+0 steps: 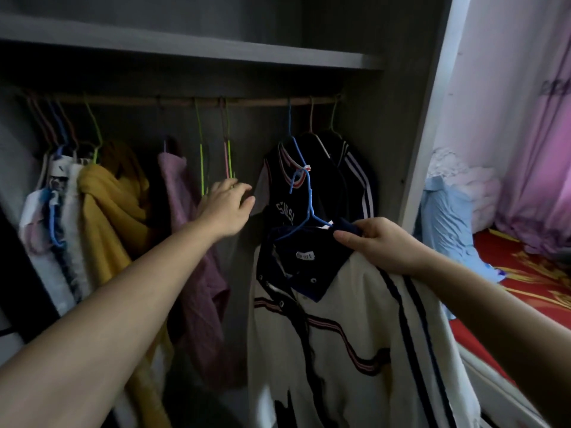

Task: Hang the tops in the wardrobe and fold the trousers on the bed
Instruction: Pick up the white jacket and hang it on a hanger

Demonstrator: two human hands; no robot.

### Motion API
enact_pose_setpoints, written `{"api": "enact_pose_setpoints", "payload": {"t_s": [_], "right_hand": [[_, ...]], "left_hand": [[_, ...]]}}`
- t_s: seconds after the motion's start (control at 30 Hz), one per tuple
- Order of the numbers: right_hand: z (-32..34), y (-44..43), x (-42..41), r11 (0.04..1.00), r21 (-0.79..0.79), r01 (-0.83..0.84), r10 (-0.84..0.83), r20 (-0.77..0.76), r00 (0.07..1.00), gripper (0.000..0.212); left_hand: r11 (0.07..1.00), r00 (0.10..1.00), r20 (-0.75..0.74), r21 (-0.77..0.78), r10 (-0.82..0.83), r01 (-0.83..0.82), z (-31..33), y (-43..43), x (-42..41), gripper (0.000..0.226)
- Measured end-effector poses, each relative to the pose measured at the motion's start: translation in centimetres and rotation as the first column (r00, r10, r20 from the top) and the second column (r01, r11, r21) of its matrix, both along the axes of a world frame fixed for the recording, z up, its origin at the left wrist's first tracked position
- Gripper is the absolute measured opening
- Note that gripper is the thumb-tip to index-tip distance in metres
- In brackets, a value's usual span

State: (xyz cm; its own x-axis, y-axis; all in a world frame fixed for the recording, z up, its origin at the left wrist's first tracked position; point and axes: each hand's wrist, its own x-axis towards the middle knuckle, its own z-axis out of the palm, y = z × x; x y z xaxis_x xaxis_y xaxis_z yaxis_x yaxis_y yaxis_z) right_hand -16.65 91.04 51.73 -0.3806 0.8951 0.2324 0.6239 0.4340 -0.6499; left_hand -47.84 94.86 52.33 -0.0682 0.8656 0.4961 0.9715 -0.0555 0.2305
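White jacket (355, 319) pinched by right hand (380, 242) — left hand (227, 206) outstretched, loose-fingered, at hangers (228, 156)

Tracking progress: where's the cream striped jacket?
Head view, lower right: cream striped jacket on a blue wire hanger, gripped by the right hand, below the dark tops.

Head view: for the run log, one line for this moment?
left hand: at empty hangers | right hand: grips white jacket on blue hanger | rod: jacket not yet hung
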Motion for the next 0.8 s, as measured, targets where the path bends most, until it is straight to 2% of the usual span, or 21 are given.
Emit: {"api": "enact_pose_setpoints", "payload": {"t_s": [0.17,0.27,0.37,0.47,0.53,0.63,0.73,0.8], "right_hand": [[0.3,5.7,-3.3,0.998,0.018,0.054,-0.050,-0.164,0.985,0.040],[1.6,9.9,-5.9,0.997,0.047,0.057,-0.040,-0.295,0.955,0.036],[3.8,14.8,-8.5,0.995,0.079,0.054,-0.016,-0.412,0.911,0.032],[6.2,19.3,-11.1,0.992,0.116,0.040,0.024,-0.506,0.862,0.027],[7.9,22.4,-12.8,0.988,0.154,0.027,0.062,-0.544,0.837,0.026],[9.9,26.6,-15.0,0.978,0.207,0.025,0.093,-0.537,0.839,0.029],[9.1,30.0,-16.5,0.965,0.261,0.016,0.101,-0.426,0.899,0.026],[7.3,31.7,-17.0,0.975,0.224,-0.010,0.087,-0.336,0.938,0.034]], "left_hand": [[0.999,0.994,-0.098,-0.023,0.045,-0.048,1.0,3.6,0.0,0.062],[0.996,0.977,-0.199,0.003,0.084,-0.085,2.8,6.3,-0.9,0.069],[0.990,0.964,-0.225,0.027,0.142,-0.139,4.9,8.9,-1.9,0.074],[0.971,0.922,-0.309,0.041,0.235,-0.234,7.2,11.6,-3.2,0.079],[0.951,0.886,-0.346,0.108,0.308,-0.288,9.5,13.8,-4.0,0.077],[0.929,0.878,-0.314,0.206,0.361,-0.308,13.3,17.5,-5.1,0.083],[0.928,0.877,-0.310,0.191,0.366,-0.320,13.8,20.5,-6.1,0.096],[0.923,0.869,-0.326,0.222,0.373,-0.313,12.5,21.8,-6.6,0.101]]}}
